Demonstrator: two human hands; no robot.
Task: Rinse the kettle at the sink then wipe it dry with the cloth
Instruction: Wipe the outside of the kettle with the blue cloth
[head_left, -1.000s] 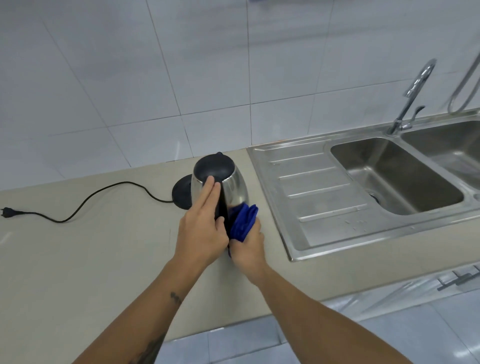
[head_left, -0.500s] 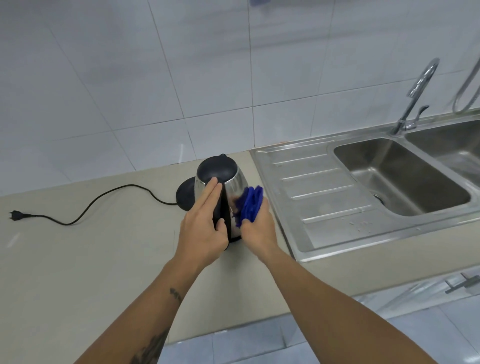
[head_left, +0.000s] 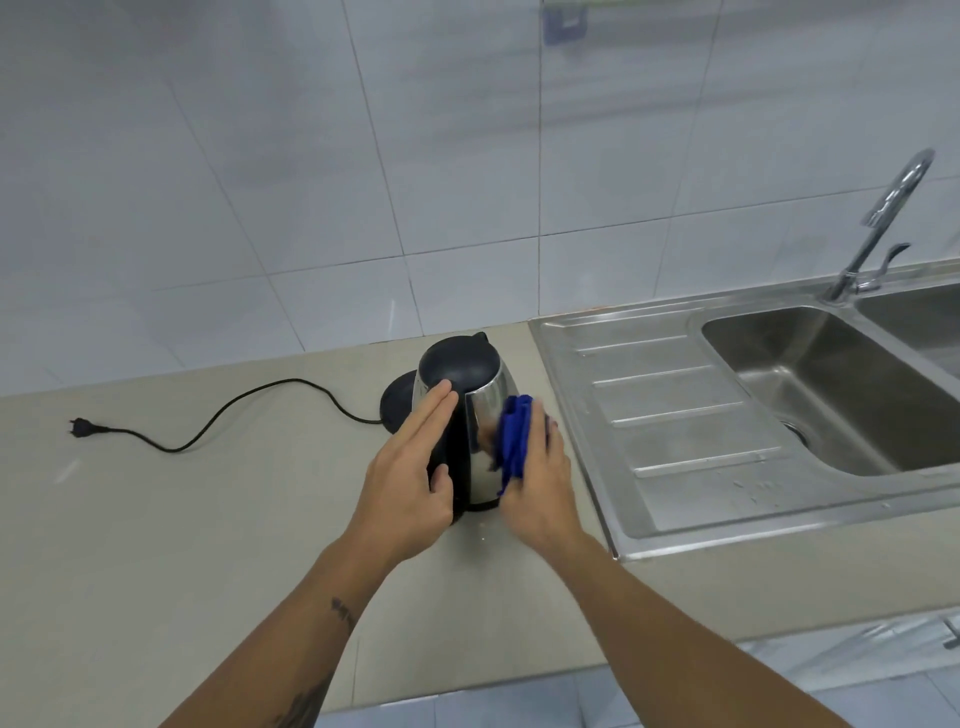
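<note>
Countertop (head_left: 208, 519): kettle (head_left: 485, 415) upright between hands; left hand (head_left: 410, 483) flat against handle side, right hand (head_left: 537, 480) pressing cloth (head_left: 514, 439) to side.

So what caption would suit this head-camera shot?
Left hand steadies the kettle while the right hand wipes it with a blue cloth.

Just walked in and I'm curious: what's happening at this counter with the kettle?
A person is drying a steel kettle that stands upright on the counter, left of the sink. The left hand steadies it at the black handle side, while the right hand presses a blue cloth against its shiny side. The kettle's base sits just behind it, its cord lying unplugged on the counter. No water runs from the tap.
</note>
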